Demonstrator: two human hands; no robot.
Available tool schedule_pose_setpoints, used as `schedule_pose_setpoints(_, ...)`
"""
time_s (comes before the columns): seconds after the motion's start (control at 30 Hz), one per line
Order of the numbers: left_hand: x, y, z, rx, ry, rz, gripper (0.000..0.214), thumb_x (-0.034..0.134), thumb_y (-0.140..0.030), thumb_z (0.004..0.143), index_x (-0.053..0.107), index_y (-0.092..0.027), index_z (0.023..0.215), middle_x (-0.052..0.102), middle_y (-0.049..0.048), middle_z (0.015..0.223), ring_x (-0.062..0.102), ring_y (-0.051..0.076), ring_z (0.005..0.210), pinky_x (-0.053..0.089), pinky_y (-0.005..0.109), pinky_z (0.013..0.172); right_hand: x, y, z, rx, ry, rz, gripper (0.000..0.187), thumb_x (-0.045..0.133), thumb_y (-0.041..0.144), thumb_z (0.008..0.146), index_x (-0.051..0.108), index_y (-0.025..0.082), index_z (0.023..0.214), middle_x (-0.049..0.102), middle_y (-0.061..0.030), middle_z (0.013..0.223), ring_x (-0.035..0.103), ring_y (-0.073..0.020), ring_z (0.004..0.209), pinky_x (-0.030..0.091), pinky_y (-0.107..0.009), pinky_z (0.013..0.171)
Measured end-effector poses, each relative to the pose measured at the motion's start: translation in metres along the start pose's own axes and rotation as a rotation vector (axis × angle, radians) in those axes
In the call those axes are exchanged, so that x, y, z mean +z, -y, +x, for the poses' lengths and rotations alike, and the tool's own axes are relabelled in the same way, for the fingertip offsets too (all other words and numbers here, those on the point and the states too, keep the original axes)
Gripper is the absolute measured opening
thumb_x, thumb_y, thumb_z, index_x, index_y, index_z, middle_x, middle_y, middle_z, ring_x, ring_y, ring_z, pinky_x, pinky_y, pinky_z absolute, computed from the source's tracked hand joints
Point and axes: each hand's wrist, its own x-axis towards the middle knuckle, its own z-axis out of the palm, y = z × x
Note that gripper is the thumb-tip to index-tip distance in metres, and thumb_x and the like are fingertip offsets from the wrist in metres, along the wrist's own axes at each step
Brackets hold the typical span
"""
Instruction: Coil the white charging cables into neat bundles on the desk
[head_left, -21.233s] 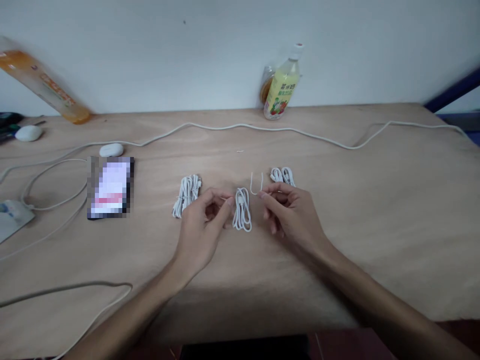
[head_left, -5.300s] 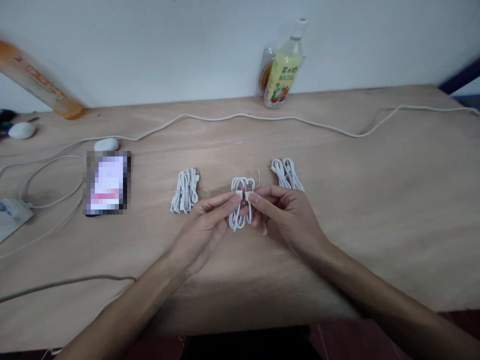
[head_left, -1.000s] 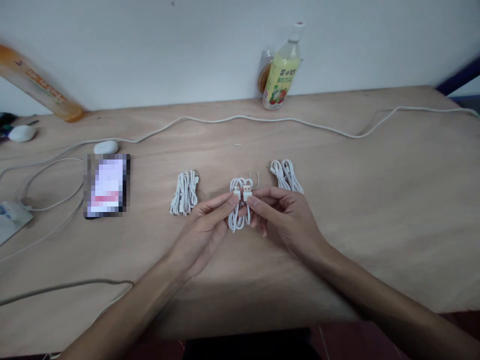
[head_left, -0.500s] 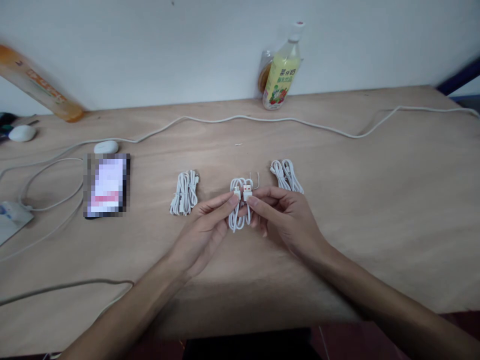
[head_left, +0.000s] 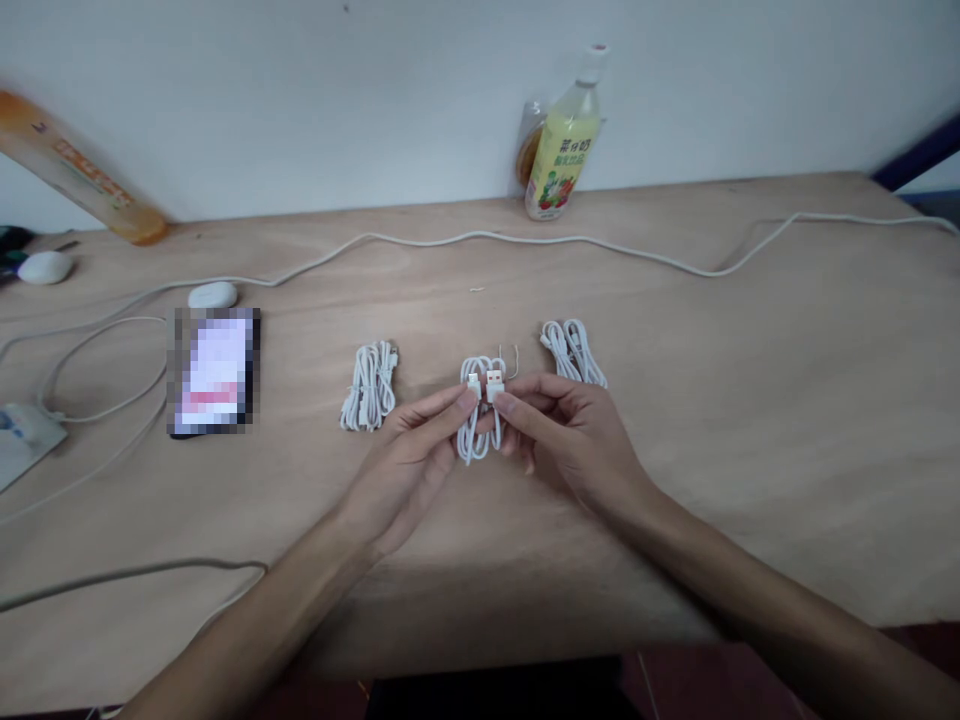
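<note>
A coiled white USB cable (head_left: 474,440) is held up between my two hands, its two plugs side by side and pointing away from me. My left hand (head_left: 416,445) pinches the smaller plug on the left between thumb and fingers. In my right hand (head_left: 574,430) the wider USB plug (head_left: 494,383), with orange-red inside, is gripped the same way. A thin tie end sticks up behind the coil. To the left lies a tied bundle of white cable (head_left: 369,385). Another white cable bundle (head_left: 574,350) rests beyond my right hand, its near end partly hidden.
A phone (head_left: 216,370) with a blurred screen lies at left, a white earbud case (head_left: 212,296) behind it. One long white cord (head_left: 480,235) crosses the wooden table (head_left: 750,400). A yellow drink bottle (head_left: 562,150) and an orange bottle (head_left: 82,175) stand by the wall.
Almost nothing differs. Both hands keep the same hold on the plugs, and the smaller plug in my left hand looks very slightly turned.
</note>
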Motion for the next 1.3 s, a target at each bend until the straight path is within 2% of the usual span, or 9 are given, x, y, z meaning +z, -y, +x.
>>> schedule_pose_setpoints(0.57, 0.0021, -0.0008, -0.0008, -0.006, -0.025, 0.004, 0.019, 0.086, -0.036, 0.096, 0.089, -0.017, 0.097, 0.076, 0.0076, 0.089, 0.07, 0.025, 0.097, 0.053, 0.038, 0.093, -0.0001, -0.001, 0.0005, 0.011, -0.011, -0.057, 0.028, 0.088, 0.049, 0.088, 0.082, 0.022, 0.089, 0.082, -0.0051, 0.081, 0.066, -0.0147, 0.061, 0.051, -0.024, 0.047)
schedule_pose_setpoints(0.77, 0.0022, -0.0002, -0.0013, -0.001, -0.021, 0.018, 0.02, 0.084, -0.036, 0.098, 0.088, -0.017, 0.098, 0.076, 0.0075, 0.091, 0.07, 0.024, 0.095, 0.054, 0.038, 0.091, -0.0006, -0.0013, 0.0009, 0.008, -0.015, -0.04, 0.026, 0.09, 0.046, 0.086, 0.083, 0.022, 0.088, 0.08, -0.0031, 0.075, 0.063, -0.0133, 0.058, 0.05, -0.023, 0.047)
schedule_pose_setpoints(1.07, 0.0, 0.001, -0.0007, 0.008, -0.003, 0.01, 0.019, 0.081, -0.034, 0.1, 0.089, -0.017, 0.1, 0.075, 0.0073, 0.09, 0.068, 0.022, 0.093, 0.052, 0.036, 0.091, -0.0007, -0.0025, 0.0009, 0.012, -0.014, -0.053, 0.028, 0.089, 0.048, 0.087, 0.083, 0.021, 0.089, 0.081, -0.0043, 0.079, 0.065, -0.014, 0.06, 0.051, -0.023, 0.047)
schedule_pose_setpoints(1.3, 0.0023, -0.0008, -0.0016, 0.003, -0.043, 0.029, 0.021, 0.085, -0.036, 0.096, 0.089, -0.016, 0.099, 0.077, 0.0084, 0.091, 0.069, 0.022, 0.091, 0.052, 0.035, 0.089, -0.001, -0.0017, 0.001, 0.01, -0.004, -0.065, 0.027, 0.088, 0.049, 0.089, 0.085, 0.022, 0.09, 0.077, -0.0023, 0.073, 0.064, -0.0135, 0.058, 0.05, -0.024, 0.048)
